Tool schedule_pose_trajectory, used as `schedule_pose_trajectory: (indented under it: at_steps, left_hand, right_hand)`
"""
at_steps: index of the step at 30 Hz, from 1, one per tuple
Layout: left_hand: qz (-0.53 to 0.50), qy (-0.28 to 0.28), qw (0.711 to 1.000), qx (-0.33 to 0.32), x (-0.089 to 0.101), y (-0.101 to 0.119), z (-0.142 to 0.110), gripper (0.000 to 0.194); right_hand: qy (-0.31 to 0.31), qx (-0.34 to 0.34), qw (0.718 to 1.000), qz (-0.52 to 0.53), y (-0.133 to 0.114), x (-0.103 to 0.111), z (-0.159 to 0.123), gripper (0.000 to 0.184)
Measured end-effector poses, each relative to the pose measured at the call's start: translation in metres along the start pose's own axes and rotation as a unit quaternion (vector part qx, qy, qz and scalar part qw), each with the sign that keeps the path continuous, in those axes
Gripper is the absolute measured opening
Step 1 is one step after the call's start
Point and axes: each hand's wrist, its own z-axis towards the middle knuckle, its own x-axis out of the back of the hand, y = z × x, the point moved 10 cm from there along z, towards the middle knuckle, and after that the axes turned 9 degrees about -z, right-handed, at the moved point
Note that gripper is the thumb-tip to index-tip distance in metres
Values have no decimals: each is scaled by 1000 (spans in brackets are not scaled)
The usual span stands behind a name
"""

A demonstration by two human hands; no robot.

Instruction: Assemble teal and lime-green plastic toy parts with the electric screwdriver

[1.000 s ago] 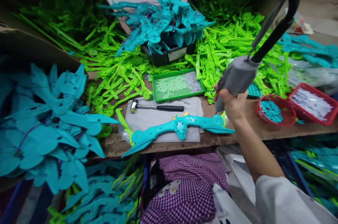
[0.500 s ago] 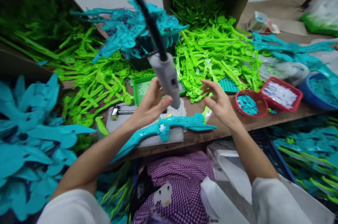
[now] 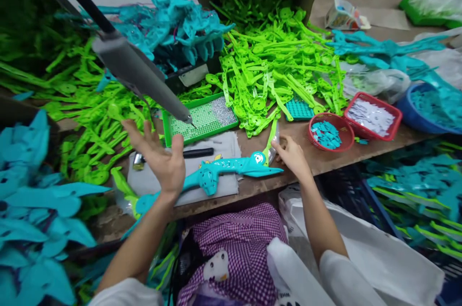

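Observation:
A glossy teal plastic toy bow body (image 3: 234,165) lies across a grey cloth (image 3: 231,190) at the bench's front edge. Bright green arms extend from its two ends. At the right end, my right hand (image 3: 292,154) has its thumb and curled fingers at the edge of the green arm (image 3: 270,138), seemingly pinching it. My left hand (image 3: 162,161) is raised over the left part of the body, fingers spread, holding nothing. Above it hangs a grey electric screwdriver (image 3: 140,77), tilted, its bit pointing down right. A hammer (image 3: 198,153) lies partly behind my left hand.
Behind the cloth is a green tray (image 3: 202,121) of small screws. Loose green arms (image 3: 281,60) pile up behind. A red basket (image 3: 332,133) of teal pieces and a red tray (image 3: 373,116) of white pieces stand right. Teal shells (image 3: 36,210) are heaped left.
The screwdriver has left my left hand and swung up and left. My left hand has moved left and spread its fingers. My right hand has come down to the green arm, which now extends upward.

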Motion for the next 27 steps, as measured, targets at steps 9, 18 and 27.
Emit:
schedule_pose_trajectory:
  at_steps: [9,18,27]
  left_hand:
    - [151,-561,802,138,-158,-57,-86,39]
    - [-8,-682,639,357,-189,-89,-117,61]
    - [-48,-654,624,425,-186,-89,-125,60]
  right_hand:
    - [-18,-29,987,155,19,-15,11,53]
    - [-93,-52,940,324,15,-25,3,51]
    - [-200,-26,925,321,0,-33,6,49]
